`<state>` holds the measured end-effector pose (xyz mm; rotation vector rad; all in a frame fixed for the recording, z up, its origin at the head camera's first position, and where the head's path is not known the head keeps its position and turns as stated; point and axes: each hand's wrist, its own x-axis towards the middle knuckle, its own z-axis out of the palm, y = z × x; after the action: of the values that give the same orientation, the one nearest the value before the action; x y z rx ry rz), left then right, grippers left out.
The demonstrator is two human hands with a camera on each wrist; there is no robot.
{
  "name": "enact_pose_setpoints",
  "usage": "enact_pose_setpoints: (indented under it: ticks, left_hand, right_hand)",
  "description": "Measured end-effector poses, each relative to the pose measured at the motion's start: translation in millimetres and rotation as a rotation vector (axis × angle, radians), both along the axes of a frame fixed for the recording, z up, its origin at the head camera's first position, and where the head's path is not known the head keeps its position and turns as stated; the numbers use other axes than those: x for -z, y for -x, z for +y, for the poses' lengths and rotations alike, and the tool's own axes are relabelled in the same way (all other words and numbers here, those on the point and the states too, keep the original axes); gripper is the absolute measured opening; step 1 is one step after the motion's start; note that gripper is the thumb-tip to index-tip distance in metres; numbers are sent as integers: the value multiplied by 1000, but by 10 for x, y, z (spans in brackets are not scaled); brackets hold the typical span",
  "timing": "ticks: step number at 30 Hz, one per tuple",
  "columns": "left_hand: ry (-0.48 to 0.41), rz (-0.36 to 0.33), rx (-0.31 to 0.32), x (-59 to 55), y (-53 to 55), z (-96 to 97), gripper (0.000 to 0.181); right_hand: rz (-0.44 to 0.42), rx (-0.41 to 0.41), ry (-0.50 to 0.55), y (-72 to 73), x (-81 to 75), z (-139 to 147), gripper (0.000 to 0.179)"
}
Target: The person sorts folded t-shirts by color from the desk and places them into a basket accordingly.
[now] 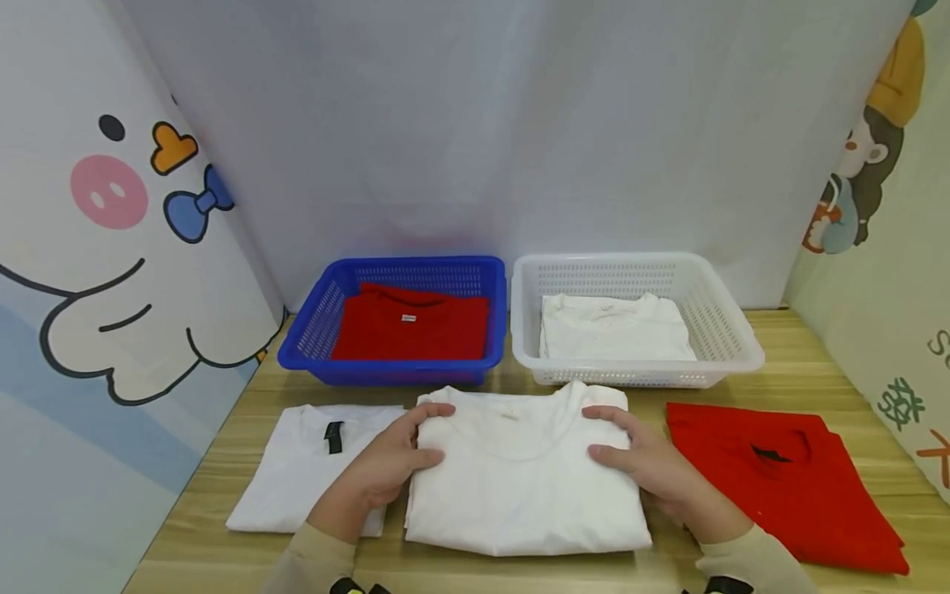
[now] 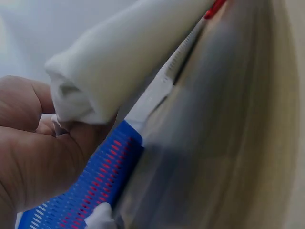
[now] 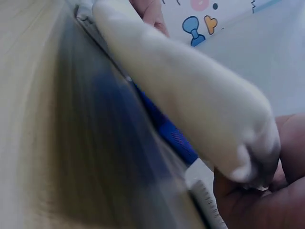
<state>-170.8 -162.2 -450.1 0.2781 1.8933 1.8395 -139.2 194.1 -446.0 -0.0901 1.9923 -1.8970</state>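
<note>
Above the wooden table [image 1: 189, 553], a folded white shirt [image 1: 523, 495] was held level by both hands: the left hand [image 1: 389, 462] gripped one side, the right hand [image 1: 656, 466] the other (both wrist views showed a gap underneath). Beyond it, a blue basket [image 1: 386, 375] held red clothing [image 1: 416, 334], and a white basket [image 1: 638, 369] white clothing [image 1: 616, 334]. A folded red shirt [image 1: 794, 495] lay to the right.

The left hand [image 1: 387, 464] and right hand [image 1: 647, 462] (near mirror images) both grip, thumbs [image 1: 426, 459] apart from fingers [image 1: 434, 410], forearms [image 1: 336, 516] angled inward.
</note>
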Motion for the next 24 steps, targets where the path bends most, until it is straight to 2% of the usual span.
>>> enact_pose_setpoints:
  ticks: [6, 11, 17, 20, 24]
  left_hand:
    - [-72, 11, 15, -208, -70, -20, 60]
    - [-187, -4, 27, -367, -169, -11, 61]
    - [-366, 32, 149, -469, -243, 7, 79]
    - [-371, 78, 174, -556, -247, 54, 84]
    - [-308, 110, 158, -711, -189, 153, 84]
  right_hand:
    - [55, -24, 3, -42, -220, 80, 61]
    - [117, 14, 21, -83, -382, 124, 59]
    - [181, 77, 69, -132, -548, 176, 58]
    - [194, 82, 113, -148, -622, 245, 56]
    - [192, 89, 112, -128, -731, 348, 53]
